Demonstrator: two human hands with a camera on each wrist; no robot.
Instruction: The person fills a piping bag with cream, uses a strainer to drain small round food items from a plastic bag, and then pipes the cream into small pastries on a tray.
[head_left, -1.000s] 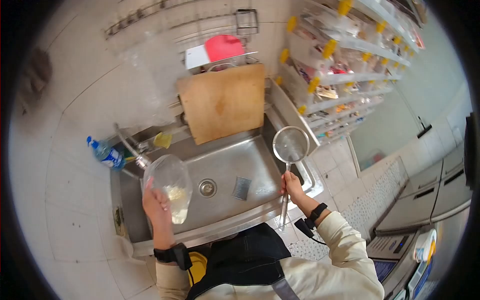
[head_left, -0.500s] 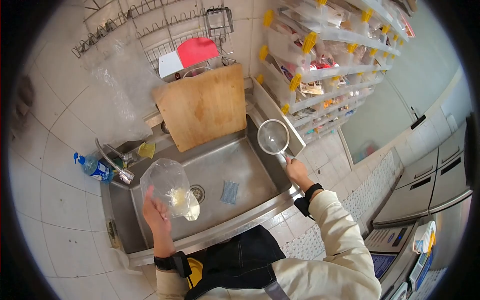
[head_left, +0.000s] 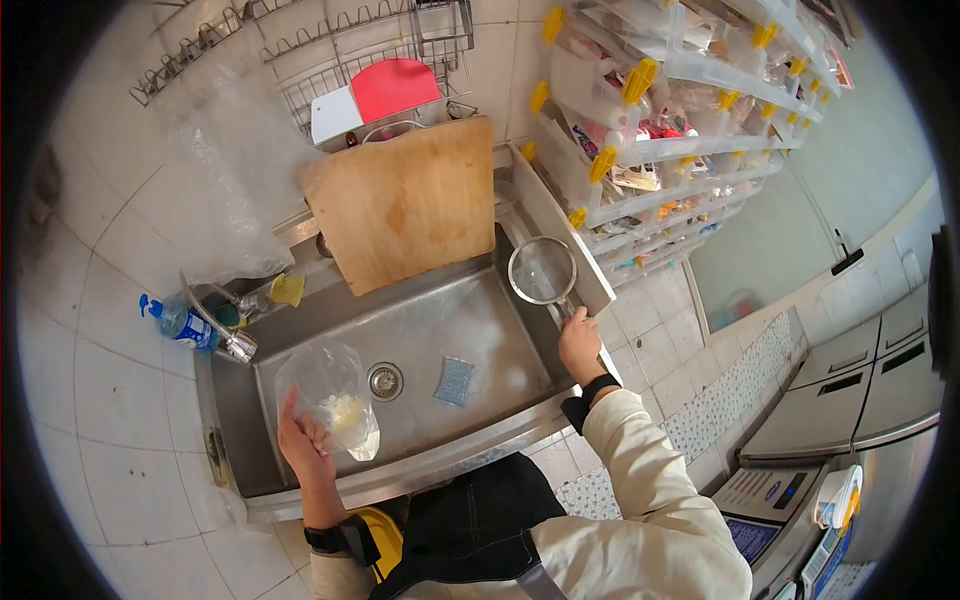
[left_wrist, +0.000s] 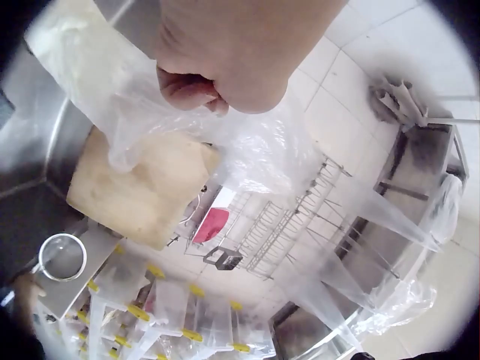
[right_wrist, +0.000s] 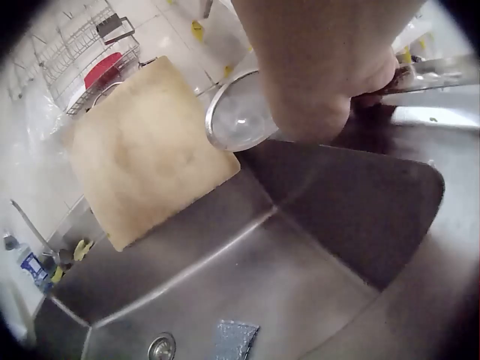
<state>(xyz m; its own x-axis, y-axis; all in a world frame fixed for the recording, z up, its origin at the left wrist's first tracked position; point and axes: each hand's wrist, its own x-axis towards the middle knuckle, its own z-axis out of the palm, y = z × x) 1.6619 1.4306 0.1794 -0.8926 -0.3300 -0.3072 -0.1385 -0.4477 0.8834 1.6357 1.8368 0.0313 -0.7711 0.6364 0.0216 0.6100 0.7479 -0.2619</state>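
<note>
In the head view my left hand holds a clear plastic bag over the left part of the steel sink. Pale yellow, lumpy contents sag in the bag's lower end. The left wrist view shows that hand's fingers curled in against the bag's film. My right hand grips the handle of a round wire-mesh strainer by the sink's right rim. Its mesh bowl reaches forward, above the far right corner, and nothing shows in it. Most of the handle is hidden by the hand.
A wooden cutting board leans at the sink's back. A grey-blue scrubbing pad lies right of the drain. At the left are the faucet and a blue soap bottle. Clear stacked bins stand at the right.
The head view has shifted. Relative to the sink, the bag has come nearer the drain and away from the faucet. The strainer's handle end, seen earlier below my right hand, is hidden now. Both holds continue.
</note>
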